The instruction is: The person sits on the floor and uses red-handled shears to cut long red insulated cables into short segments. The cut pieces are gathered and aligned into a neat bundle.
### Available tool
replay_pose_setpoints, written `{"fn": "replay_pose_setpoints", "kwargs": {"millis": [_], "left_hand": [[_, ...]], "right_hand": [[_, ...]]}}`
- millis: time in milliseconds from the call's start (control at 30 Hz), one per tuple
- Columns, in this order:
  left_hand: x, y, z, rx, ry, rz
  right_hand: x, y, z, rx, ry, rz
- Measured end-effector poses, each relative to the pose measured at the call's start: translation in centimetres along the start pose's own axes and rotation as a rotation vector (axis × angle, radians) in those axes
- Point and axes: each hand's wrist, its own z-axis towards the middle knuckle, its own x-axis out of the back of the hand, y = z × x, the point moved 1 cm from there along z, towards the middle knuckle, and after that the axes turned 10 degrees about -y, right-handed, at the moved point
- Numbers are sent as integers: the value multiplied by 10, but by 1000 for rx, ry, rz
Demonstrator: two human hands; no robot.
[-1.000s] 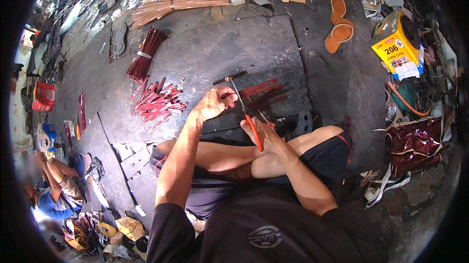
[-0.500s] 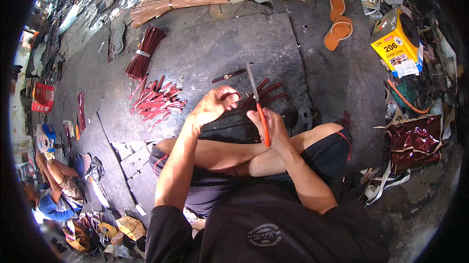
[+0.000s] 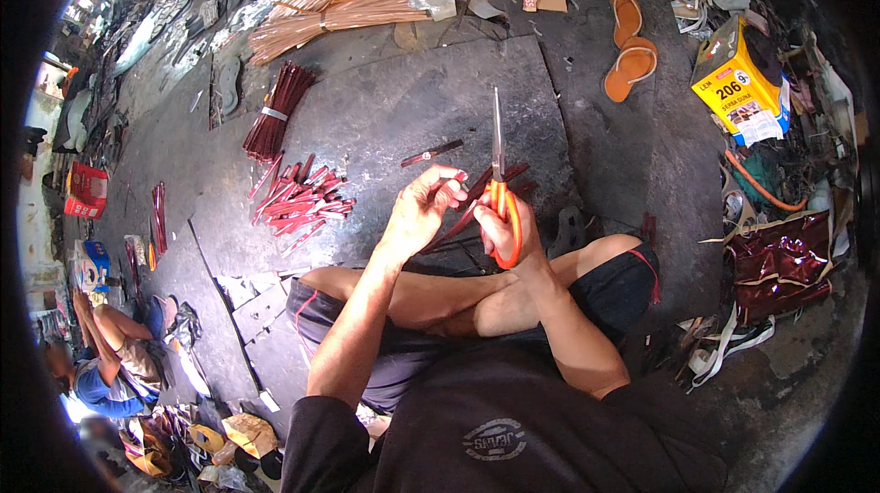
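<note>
My left hand (image 3: 419, 213) is closed in a pinch, with a small dark red strip (image 3: 461, 178) showing at its fingertips. To its right, my right hand (image 3: 507, 235) grips the orange handles of a pair of scissors (image 3: 498, 136). The blades point away from me and look nearly closed. Several dark red strips lie on the dark board (image 3: 431, 71) behind and below the scissors, partly hidden by my hands. A single dark strip with a shiny piece (image 3: 431, 154) rests just beyond my left hand. Further left is a loose pile of glossy red strips (image 3: 304, 195).
A tied bundle of dark red strips (image 3: 279, 113) lies beyond the pile. Pale strip bundles (image 3: 344, 3) are at the far edge. Orange sandals (image 3: 630, 70), a yellow box (image 3: 733, 81) and shiny maroon sheeting (image 3: 779, 268) are to the right. Another person (image 3: 110, 356) sits at far left.
The scissors have swung from leaning left to nearly upright, and their handles show wider. My left hand has shifted right, closer to the scissors. The whole view has moved slightly.
</note>
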Motion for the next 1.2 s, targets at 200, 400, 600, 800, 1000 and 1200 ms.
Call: {"fn": "replay_pose_setpoints", "kwargs": {"millis": [200, 400, 600, 800, 1000, 1200], "left_hand": [[-18, 15, -5, -129, -60, -16], [-15, 15, -10, -70, -19, 66], [-18, 25, -14, -106, -19, 202], [-16, 23, -16, -105, -48, 276], [-7, 33, -20, 40, -195, 316], [15, 5, 0, 102, -152, 530]], "right_hand": [[-7, -4, 5, 101, 60, 2], [-6, -2, 5, 99, 84, -24], [-3, 1, 6, 71, 105, -59], [-4, -9, 3, 53, 150, -166], [18, -14, 2, 41, -76, -309], [23, 11, 0, -74, 113, -295]]}}
